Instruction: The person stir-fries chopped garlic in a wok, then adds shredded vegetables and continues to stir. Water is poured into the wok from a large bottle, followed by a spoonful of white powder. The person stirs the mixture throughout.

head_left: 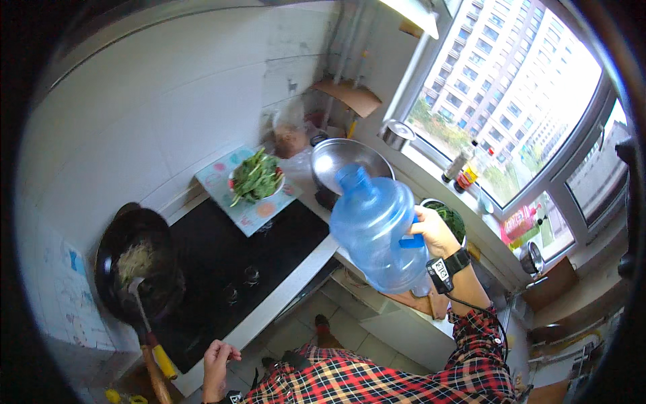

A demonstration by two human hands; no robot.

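My right hand [434, 230] grips the handle of a large blue water jug [372, 231], held up and tilted, its neck pointing toward a steel pot [350, 160] on the counter. My left hand [217, 362] hangs low by the front edge of the black stove [235, 259], fingers loosely curled and holding nothing. A black wok [134, 262] with pale shredded food sits at the left of the stove, with a spatula [145, 313] resting in it. A plate of green leaves [256, 178] lies on a patterned board behind the stove.
A bowl of greens [452, 219] stands on the counter behind my right hand. Bottles [463, 168] and a steel cup [396, 133] line the window sill. White tiled wall is at the left, tiled floor below.
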